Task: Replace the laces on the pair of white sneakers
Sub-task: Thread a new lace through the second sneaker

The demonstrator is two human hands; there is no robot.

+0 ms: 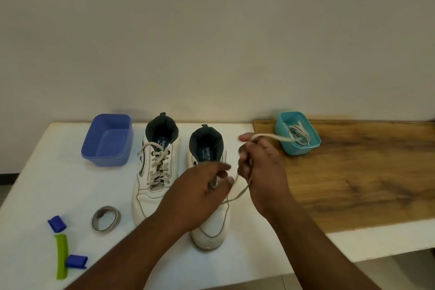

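The right shoe (209,186) sits under the left hand (202,188), at seven o'clock from the right hand (261,167). The laced shoe (156,169) stands at nine o'clock of it. Both rest on a white table (58,172) against a plain wall (211,30). The right hand grips a lace (237,195); the left fingers curl at it, blurred.

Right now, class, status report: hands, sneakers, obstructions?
Right hand grips lace trailing from teal tub. Left hand blurred over right sneaker. Left sneaker laced. Nothing blocking.
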